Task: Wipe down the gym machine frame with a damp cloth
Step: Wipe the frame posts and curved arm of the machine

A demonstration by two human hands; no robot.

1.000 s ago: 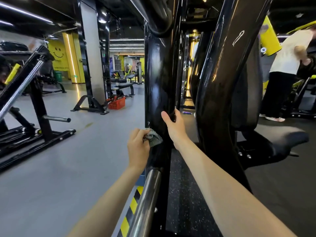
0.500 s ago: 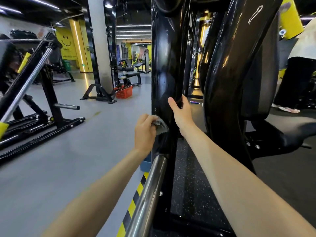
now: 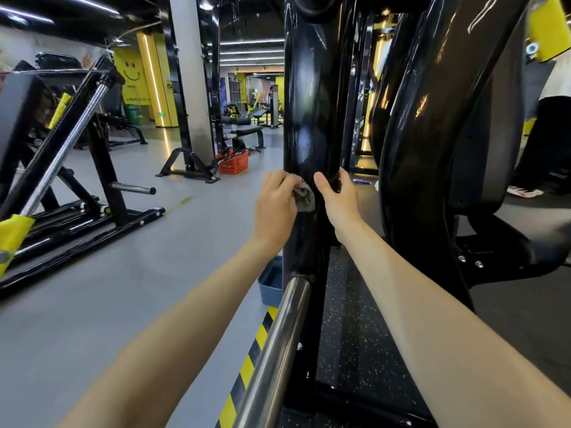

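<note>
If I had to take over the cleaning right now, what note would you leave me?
Left hand grips the balled-up cloth and presses it to the black post.
Right hand holds the post's right edge beside the cloth, thumb in front.
Blue tub sits on the floor by the post's foot, left of the chrome bar.
Done: cannot tell which parts are already wiped.
Left: probably the rest of the post and the curved black arm beside it.
</note>
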